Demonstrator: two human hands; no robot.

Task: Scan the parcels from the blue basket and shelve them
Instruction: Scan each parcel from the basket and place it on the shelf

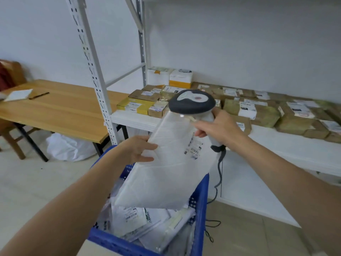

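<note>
My left hand (pixel 139 149) grips the left edge of a large white plastic mailer (pixel 166 167) and holds it up over the blue basket (pixel 200 200). The mailer's printed label (pixel 194 147) faces up near its right side. My right hand (pixel 219 126) grips the handle of a corded barcode scanner (pixel 191 104) with a dark grey head, held just above the mailer's top end. Several more white parcels (pixel 140 220) lie in the basket. The white shelf (pixel 287 145) stands behind, at waist height.
Several brown and yellow boxes (pixel 265 111) fill the back of the shelf. Its grey upright post (pixel 97 74) rises at the left. A wooden table (pixel 55 109) with a notepad and pen stands farther left, a white sack (pixel 68 146) under it. The scanner cable (pixel 219 174) hangs down to the floor.
</note>
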